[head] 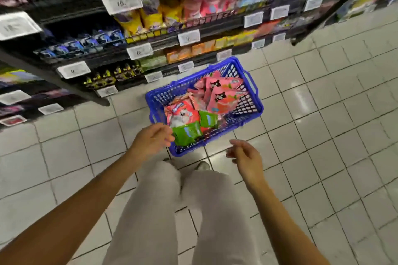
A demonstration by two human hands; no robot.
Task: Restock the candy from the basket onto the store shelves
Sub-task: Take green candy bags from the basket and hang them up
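Shop aisle with a pale tiled floor [323, 135], grey grout lines, a bit shiny from the lights. Dark shelves [150, 34] run along the left and up the back, packed with candy bags in yellow, pink, purple and blue, with white price tags [121, 0] clipped on the front edges. Everything up there is pretty blurred, so no reading the labels.

The blue basket [252, 101] sits on the floor just in front of the person's feet, right beside the bottom shelf. It's a plastic lattice one with handles on the short ends. Inside: pink bags [224, 94] with a little black bear on them piled at the far end, an orange-pink bag [183, 114] in the middle, and two green bags [186, 134] at the near end.

The left hand [150, 139] reaches to the near left corner of the basket, fingers loosely curled with the tips right at the edge of the nearer green bag. Can't tell if they're actually touching it, but it doesn't have hold of anything. The right hand [245, 157] hangs over the floor just off the basket's near right side, fingers relaxed and slightly bent, holding nothing.

Light beige trousers [155, 211] and the toe of a shoe [202, 165] show below.
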